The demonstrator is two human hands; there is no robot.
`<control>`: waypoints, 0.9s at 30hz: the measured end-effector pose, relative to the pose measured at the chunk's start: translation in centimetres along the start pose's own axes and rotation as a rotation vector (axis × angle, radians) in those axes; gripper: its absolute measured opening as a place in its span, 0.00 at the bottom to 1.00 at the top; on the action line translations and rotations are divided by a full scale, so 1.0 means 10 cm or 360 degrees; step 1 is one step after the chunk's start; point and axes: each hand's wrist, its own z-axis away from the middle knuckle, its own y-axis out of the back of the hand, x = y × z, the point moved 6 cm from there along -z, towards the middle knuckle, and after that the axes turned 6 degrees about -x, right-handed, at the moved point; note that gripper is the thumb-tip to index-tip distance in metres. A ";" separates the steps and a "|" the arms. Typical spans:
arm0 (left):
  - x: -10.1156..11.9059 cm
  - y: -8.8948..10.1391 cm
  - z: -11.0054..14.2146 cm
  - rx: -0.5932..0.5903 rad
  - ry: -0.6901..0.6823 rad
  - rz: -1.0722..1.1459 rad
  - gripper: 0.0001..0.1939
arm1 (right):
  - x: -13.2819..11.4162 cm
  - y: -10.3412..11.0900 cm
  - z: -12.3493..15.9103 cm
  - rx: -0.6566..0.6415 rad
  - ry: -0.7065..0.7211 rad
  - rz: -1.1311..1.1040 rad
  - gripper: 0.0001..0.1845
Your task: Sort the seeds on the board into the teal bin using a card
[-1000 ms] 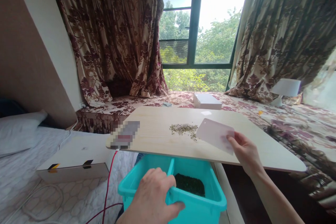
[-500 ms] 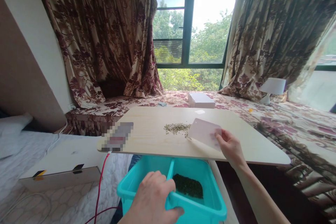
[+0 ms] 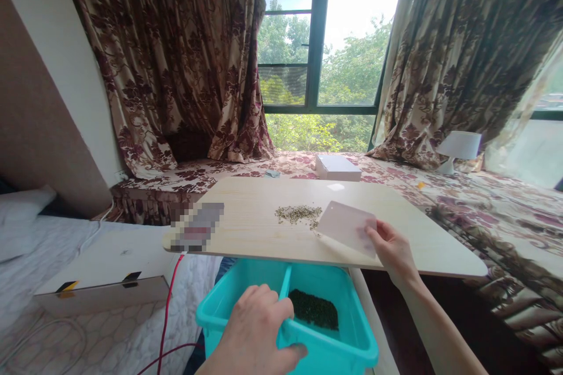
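Note:
Pinched between the thumb and fingers of my right hand (image 3: 393,248) is a translucent plastic scraper sheet (image 3: 345,225), tilted over the light wooden tabletop (image 3: 250,217). Just left of its edge lies a loose spread of small greenish grains (image 3: 299,214); a few sit close to the sheet's corner. My left hand (image 3: 259,328) is closed over the front rim of a turquoise two-part bin (image 3: 352,334), where the divider meets it. Dark green grains (image 3: 314,309) cover part of the floor in the bin's right compartment. My hand hides some of the left compartment.
A pixelated flat object (image 3: 197,227) with a red cable (image 3: 167,310) lies on the tabletop's left end. Behind the table are a white box (image 3: 338,167) and a small lamp (image 3: 460,145). Another white box (image 3: 109,269) rests on the bed at left.
My right hand and the scraper sheet have shifted slightly right and down, a little away from the grains. My left hand stays on the bin's rim.

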 end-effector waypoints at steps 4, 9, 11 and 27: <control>0.01 0.01 -0.01 -0.0022 -0.0001 -0.0014 0.11 | 0.00 0.00 0.01 -0.0016 -0.0011 0.0014 0.16; 0.00 0.02 -0.01 -0.0028 0.0015 0.0003 0.11 | 0.01 -0.01 0.03 -0.0069 -0.0024 -0.0051 0.17; 0.00 0.01 -0.01 -0.0018 0.0018 0.0009 0.11 | -0.01 0.01 0.04 -0.0050 -0.0027 -0.0056 0.17; -0.01 0.02 0.00 0.0019 0.0007 0.0056 0.10 | -0.02 -0.07 0.02 -0.0124 0.0006 0.0003 0.15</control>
